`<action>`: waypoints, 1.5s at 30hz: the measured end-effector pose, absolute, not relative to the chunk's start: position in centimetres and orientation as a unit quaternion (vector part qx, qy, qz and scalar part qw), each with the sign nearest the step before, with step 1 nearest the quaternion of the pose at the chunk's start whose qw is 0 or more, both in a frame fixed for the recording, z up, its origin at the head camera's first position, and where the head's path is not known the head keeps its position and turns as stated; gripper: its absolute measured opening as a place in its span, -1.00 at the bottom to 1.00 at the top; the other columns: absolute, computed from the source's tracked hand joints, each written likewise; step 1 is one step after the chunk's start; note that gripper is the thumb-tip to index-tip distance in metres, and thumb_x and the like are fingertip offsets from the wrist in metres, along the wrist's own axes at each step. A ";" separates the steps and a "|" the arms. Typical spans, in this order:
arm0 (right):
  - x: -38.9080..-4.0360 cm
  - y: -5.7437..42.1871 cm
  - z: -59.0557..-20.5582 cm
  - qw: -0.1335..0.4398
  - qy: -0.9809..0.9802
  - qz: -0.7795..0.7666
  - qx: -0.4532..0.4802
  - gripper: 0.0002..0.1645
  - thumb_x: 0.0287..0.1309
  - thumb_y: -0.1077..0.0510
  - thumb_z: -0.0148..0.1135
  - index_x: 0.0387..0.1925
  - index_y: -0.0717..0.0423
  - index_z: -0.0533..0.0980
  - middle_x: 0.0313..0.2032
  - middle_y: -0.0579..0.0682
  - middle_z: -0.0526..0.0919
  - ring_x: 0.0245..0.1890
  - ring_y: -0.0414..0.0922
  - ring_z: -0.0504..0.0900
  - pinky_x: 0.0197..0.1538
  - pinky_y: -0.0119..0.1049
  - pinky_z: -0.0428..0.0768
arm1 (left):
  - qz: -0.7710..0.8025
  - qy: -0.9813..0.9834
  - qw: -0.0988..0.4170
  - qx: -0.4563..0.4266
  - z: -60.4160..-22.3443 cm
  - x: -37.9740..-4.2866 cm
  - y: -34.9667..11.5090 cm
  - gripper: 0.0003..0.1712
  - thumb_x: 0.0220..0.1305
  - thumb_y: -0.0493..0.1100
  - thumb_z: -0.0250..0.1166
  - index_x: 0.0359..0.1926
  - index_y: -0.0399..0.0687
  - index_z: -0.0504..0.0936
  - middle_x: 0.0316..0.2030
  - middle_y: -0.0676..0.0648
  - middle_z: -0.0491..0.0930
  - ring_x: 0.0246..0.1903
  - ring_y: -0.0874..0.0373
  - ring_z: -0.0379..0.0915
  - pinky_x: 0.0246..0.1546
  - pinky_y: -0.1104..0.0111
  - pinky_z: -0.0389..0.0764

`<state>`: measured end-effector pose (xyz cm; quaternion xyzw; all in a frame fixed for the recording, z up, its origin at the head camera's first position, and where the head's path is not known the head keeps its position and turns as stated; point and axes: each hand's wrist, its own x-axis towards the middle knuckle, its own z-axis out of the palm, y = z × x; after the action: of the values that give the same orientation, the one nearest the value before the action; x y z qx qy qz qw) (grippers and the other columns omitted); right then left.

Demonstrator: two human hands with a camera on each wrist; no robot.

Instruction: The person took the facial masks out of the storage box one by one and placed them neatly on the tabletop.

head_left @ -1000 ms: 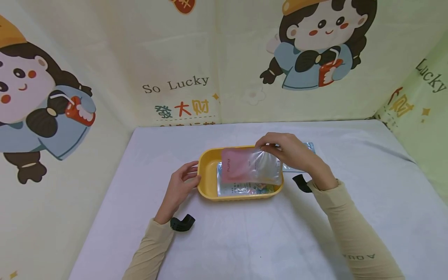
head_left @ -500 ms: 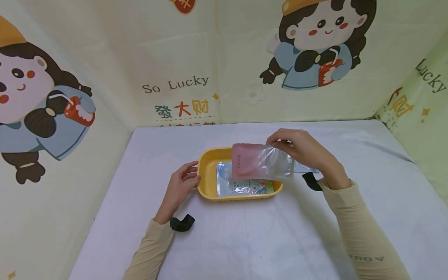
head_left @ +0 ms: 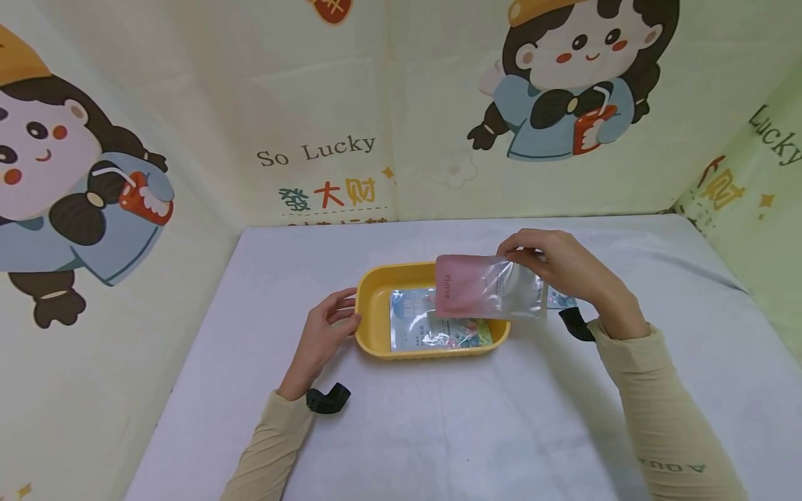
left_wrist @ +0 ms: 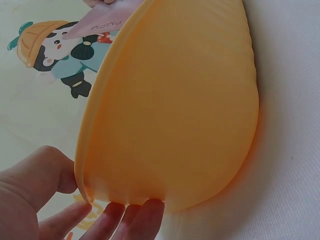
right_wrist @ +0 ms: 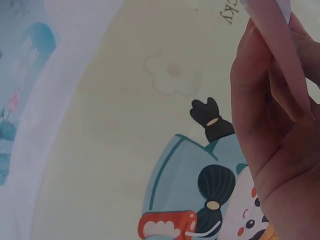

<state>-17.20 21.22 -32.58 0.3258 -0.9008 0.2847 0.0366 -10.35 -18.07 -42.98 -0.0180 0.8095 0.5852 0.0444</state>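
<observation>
A yellow plastic tray (head_left: pixel 374 309) stands on the white table, and my left hand (head_left: pixel 322 341) holds its left end. In the left wrist view the thumb meets the rim while the fingertips (left_wrist: pixel 150 215) lie against the outer wall. My right hand (head_left: pixel 560 268) pinches the top edge of a pink-and-silver foil packet (head_left: pixel 476 287) lettered PMPM, raised over the tray's right part. Inside the tray lies a blue-and-silver packet (head_left: pixel 413 330), partly covered from view by the pink one. In the right wrist view the pink packet (right_wrist: pixel 282 50) is between thumb and fingers.
Another light-blue packet (head_left: pixel 560 299) lies on the table right of the tray, mostly hidden behind the right hand and pink packet. Its printed face shows as a blue packet (right_wrist: pixel 30 65) in the right wrist view. A cartoon-printed curtain (head_left: pixel 432 188) rises behind the table.
My right hand has moved right with the pink packet, lifting it slightly and uncovering more of the packet in the tray. The left hand stays on the tray's end.
</observation>
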 end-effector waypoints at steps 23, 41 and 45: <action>-16.9 25.1 -32.7 0.065 -0.921 0.256 0.287 -0.67 0.16 0.42 0.30 -0.10 0.04 0.66 -0.16 -0.08 0.73 -0.14 -0.11 0.66 -0.04 -0.24 0.68 | 0.579 0.814 0.042 -0.025 -42.7 -10.1 -17.8 -0.44 0.28 -0.21 0.31 0.30 -0.01 0.47 0.16 -0.17 0.54 0.11 -0.07 0.54 -0.06 0.33 0.70; -17.1 28.0 -32.3 0.069 -0.936 0.236 0.251 -0.65 0.13 0.42 0.32 -0.08 0.05 0.67 -0.15 -0.04 0.73 -0.11 -0.06 0.64 -0.06 -0.87 0.28 | 0.583 0.811 0.046 -0.023 -42.5 -10.1 -17.8 -0.44 0.29 -0.21 0.30 0.31 -0.04 0.46 0.17 -0.20 0.53 0.13 -0.08 0.53 -0.04 0.33 0.69; -17.2 28.7 -32.2 0.067 -0.939 0.232 0.243 -0.65 0.15 0.41 0.31 -0.05 0.08 0.66 -0.13 -0.01 0.73 -0.08 -0.05 0.62 -0.04 -0.91 0.22 | 0.582 0.812 0.045 -0.026 -42.4 -10.1 -17.8 -0.44 0.29 -0.21 0.30 0.31 -0.04 0.46 0.17 -0.20 0.53 0.12 -0.09 0.53 -0.06 0.34 0.70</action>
<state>-17.23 28.70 -32.17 0.2429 -0.9394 0.2324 0.0667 -10.08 -17.80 -42.44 -0.0257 0.8117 0.5817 0.0452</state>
